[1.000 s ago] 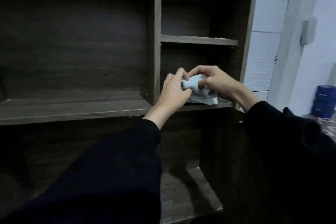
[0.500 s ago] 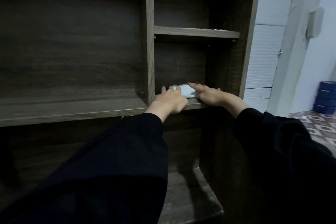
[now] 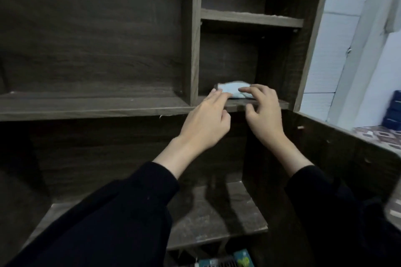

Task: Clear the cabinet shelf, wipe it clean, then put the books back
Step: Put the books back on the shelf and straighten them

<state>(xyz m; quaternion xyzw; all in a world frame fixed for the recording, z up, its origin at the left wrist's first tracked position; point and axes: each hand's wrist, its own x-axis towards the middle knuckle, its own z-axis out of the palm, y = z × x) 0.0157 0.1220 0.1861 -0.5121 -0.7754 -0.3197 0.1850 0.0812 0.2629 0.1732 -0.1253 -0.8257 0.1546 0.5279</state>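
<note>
Your left grip (image 3: 206,119) reaches with straight fingers, their tips at the left edge of the pale cloth (image 3: 230,88). Your right grip (image 3: 265,115) lays loose fingers on its right end. The cloth lies bunched on the narrow right shelf (image 3: 275,105) of the dark cabinet (image 3: 193,28).

a blue stack (image 3: 393,110) beside white wall (image 3: 325,54), patterned floor (image 3: 377,136)

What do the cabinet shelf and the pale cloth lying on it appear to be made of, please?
The shelf looks like wood-grain laminated board, dark brown and matt. It has streaky grain, square-cut edges and a paler front edge, though solid wood cannot be ruled out. The cloth looks like soft fabric, pale blue-white and matt, and lies bunched in rounded folds. Its fibre cannot be told.
</note>
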